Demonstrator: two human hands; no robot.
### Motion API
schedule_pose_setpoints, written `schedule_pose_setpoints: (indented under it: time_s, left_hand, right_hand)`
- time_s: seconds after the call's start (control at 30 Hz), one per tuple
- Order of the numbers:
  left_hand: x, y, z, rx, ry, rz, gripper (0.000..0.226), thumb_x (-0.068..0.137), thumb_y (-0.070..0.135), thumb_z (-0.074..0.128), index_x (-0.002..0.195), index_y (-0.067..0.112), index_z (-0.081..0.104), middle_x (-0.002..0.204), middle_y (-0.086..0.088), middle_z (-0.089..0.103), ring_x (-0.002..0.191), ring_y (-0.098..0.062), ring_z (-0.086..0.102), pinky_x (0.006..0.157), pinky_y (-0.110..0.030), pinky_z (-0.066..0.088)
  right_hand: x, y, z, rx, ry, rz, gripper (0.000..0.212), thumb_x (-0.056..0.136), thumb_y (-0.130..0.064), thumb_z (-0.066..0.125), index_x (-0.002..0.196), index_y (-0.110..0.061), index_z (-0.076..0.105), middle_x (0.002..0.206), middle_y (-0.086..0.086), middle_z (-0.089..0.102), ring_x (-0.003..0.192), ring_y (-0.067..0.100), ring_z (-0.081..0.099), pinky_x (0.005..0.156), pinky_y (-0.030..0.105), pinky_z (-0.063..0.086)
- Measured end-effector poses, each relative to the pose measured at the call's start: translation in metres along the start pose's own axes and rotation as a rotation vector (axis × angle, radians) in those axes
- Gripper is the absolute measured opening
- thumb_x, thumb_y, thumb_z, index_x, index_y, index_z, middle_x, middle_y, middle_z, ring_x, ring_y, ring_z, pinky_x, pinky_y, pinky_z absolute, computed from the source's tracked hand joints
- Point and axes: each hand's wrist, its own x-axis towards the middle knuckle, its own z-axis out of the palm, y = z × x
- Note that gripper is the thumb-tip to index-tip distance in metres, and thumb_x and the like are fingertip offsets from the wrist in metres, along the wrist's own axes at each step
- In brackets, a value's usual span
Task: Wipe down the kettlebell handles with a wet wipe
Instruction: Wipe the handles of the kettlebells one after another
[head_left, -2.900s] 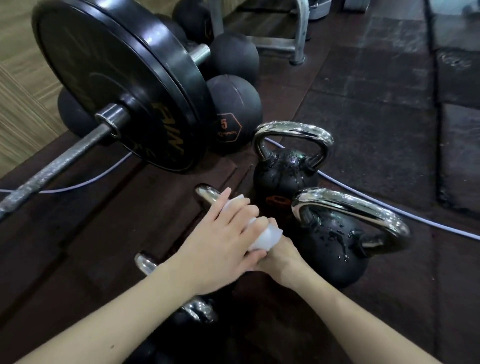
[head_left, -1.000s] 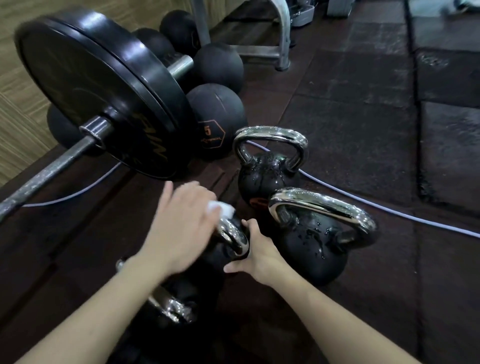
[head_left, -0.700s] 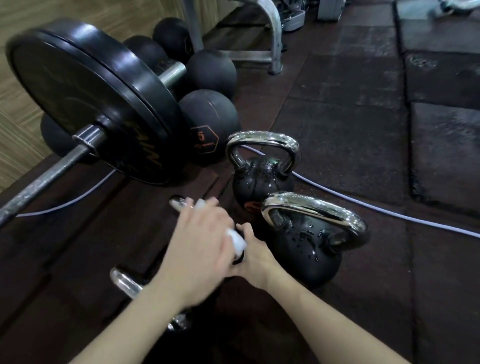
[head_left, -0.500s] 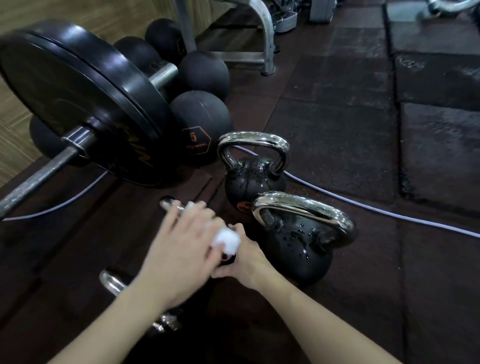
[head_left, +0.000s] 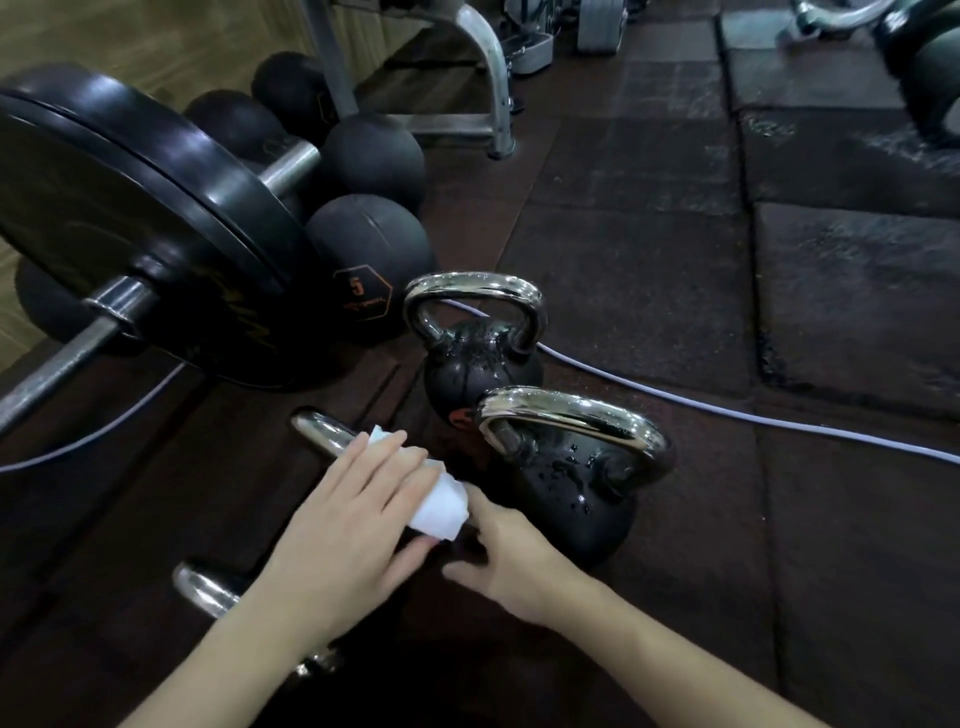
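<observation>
Palm-down, left hand (head_left: 353, 525) pressing wet wipe (head_left: 439, 506)

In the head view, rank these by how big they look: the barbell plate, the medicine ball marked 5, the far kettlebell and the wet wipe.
1. Barbell plate, by far the largest, though also near the camera.
2. Medicine ball marked 5.
3. Far kettlebell, close to the ball; ranking unsure.
4. Wet wipe, smallest, partly covered by the left hand.

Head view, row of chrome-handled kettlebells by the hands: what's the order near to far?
Nearest kettlebell handle → wiped handle under the left hand holding the wet wipe → large kettlebell → small kettlebell → medicine ball marked 5.
</observation>
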Motion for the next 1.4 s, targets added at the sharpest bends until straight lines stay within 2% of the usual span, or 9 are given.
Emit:
schedule_pose_setpoints:
  time_s: [0.23, 0.33, 0.5, 0.67, 0.87, 1.0, 1.07, 1.2, 1.4]
  left_hand:
    - [0.030, -0.003, -0.015, -0.367, 0.255, -0.407, 0.034, 0.107, 0.023, 0.042, 0.129, 0.022, 0.067, 0.122, 0.009, 0.069, 0.119, -0.018, 0.062, 0.116, -0.033, 0.032]
    - [0.065, 0.011, -0.032, -0.553, 0.413, -0.611, 0.033, 0.109, 0.021, 0.041, 0.132, 0.022, 0.065, 0.122, 0.010, 0.066, 0.119, -0.018, 0.059, 0.095, -0.026, 0.037]
    - [0.112, 0.076, -0.029, -0.495, 0.261, -0.103, 0.043, 0.110, 0.028, 0.037, 0.149, 0.017, 0.051, 0.150, -0.003, 0.055, 0.142, -0.019, 0.045, 0.123, -0.034, 0.027]
    - [0.123, 0.127, -0.017, -0.172, 0.201, 0.268, 0.055, 0.108, 0.046, 0.035, 0.143, 0.010, 0.058, 0.150, -0.011, 0.055, 0.142, -0.032, 0.046, 0.122, -0.050, 0.029]
    - [0.172, 0.127, -0.030, -0.011, 0.257, 0.076, 0.023, 0.096, 0.034, 0.053, 0.087, 0.016, 0.063, 0.070, -0.001, 0.062, 0.061, -0.029, 0.064, 0.053, -0.038, 0.046]
    - [0.165, 0.143, -0.016, 0.094, 0.258, 0.197, 0.020, 0.096, 0.031, 0.052, 0.088, 0.017, 0.064, 0.081, -0.003, 0.060, 0.076, -0.029, 0.058, 0.090, -0.049, 0.050]
    - [0.157, 0.145, -0.009, 0.109, 0.269, 0.256, 0.017, 0.096, 0.032, 0.058, 0.100, 0.016, 0.064, 0.089, -0.002, 0.057, 0.085, -0.027, 0.056, 0.111, -0.055, 0.041]
    - [0.152, 0.113, -0.013, -0.027, 0.294, 0.004, 0.038, 0.105, 0.042, 0.032, 0.103, 0.021, 0.063, 0.092, 0.001, 0.060, 0.090, -0.027, 0.058, 0.112, -0.050, 0.038]
    - [0.123, 0.085, 0.006, -0.979, 0.388, -0.624, 0.032, 0.109, 0.037, 0.031, 0.100, 0.028, 0.060, 0.100, 0.008, 0.061, 0.096, -0.012, 0.055, 0.090, -0.034, 0.041]
  right_hand:
    - [-0.109, 0.047, -0.072, -0.146, 0.201, 0.081, 0.024, 0.085, -0.038, 0.076, 0.107, -0.034, 0.067, 0.096, -0.020, 0.073, 0.095, -0.002, 0.070, 0.085, 0.029, 0.058]
    - [-0.116, 0.064, -0.104, -0.110, 0.385, 0.139, 0.036, 0.073, -0.042, 0.089, 0.095, -0.033, 0.063, 0.095, -0.019, 0.071, 0.093, 0.003, 0.069, 0.081, 0.028, 0.057]
    - [-0.080, 0.076, -0.133, -0.010, 0.300, 0.151, 0.123, 0.046, -0.051, 0.101, 0.150, -0.037, 0.037, 0.147, -0.019, 0.051, 0.139, -0.002, 0.044, 0.115, 0.029, 0.040]
    - [-0.051, 0.069, -0.119, -0.055, 0.101, 0.116, 0.071, 0.083, -0.029, 0.083, 0.144, -0.018, 0.048, 0.115, -0.031, 0.053, 0.137, 0.005, 0.049, 0.083, -0.007, 0.037]
    - [-0.049, 0.087, -0.122, 0.111, 0.150, 0.238, 0.100, 0.053, -0.038, 0.101, 0.130, -0.053, 0.039, 0.128, -0.035, 0.048, 0.115, -0.022, 0.044, 0.090, -0.001, 0.035]
    - [-0.042, 0.091, -0.122, 0.130, 0.139, 0.278, 0.052, 0.076, -0.019, 0.089, 0.114, -0.017, 0.055, 0.103, -0.022, 0.053, 0.106, -0.011, 0.050, 0.076, -0.008, 0.035]
    - [-0.045, 0.083, -0.122, 0.101, 0.110, 0.299, 0.034, 0.085, -0.013, 0.083, 0.098, -0.025, 0.054, 0.097, -0.011, 0.052, 0.101, -0.004, 0.052, 0.074, -0.006, 0.036]
    - [-0.047, 0.088, -0.119, 0.184, 0.179, 0.144, 0.109, 0.051, -0.035, 0.103, 0.142, -0.039, 0.042, 0.139, -0.019, 0.053, 0.124, -0.018, 0.046, 0.100, 0.004, 0.039]
    - [-0.044, 0.088, -0.119, 0.202, 0.174, 0.149, 0.117, 0.048, -0.039, 0.104, 0.146, -0.041, 0.038, 0.141, -0.024, 0.051, 0.133, -0.005, 0.046, 0.114, 0.029, 0.040]
